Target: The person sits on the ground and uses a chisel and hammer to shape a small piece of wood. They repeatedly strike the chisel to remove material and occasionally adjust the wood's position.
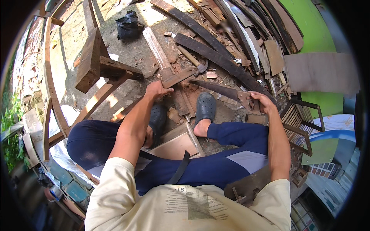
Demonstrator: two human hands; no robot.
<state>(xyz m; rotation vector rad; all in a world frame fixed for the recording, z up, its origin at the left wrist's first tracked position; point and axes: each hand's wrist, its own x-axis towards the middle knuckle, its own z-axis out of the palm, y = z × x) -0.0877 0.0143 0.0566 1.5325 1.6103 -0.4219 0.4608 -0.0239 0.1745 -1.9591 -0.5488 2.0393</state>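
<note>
My left hand (157, 89) is closed on the near end of a short wooden board (179, 77), which lies across a longer plank (180, 101) on the ground between my feet. My right hand (263, 101) grips the handle of a handsaw (227, 91). Its dark toothed blade points left, with the tip a little to the right of the short board and apparently apart from it. Just beyond the board lies a claw hammer (190, 57) with a wooden handle.
A wooden frame (89, 63) stands at the left. Dark planks (216, 48) and scrap wood (275, 57) are heaped at the far right. A black plastic bag (129, 25) lies at the back. Near my right arm is a slatted wooden rack (302, 121); a wooden box (175, 140) sits beneath my legs.
</note>
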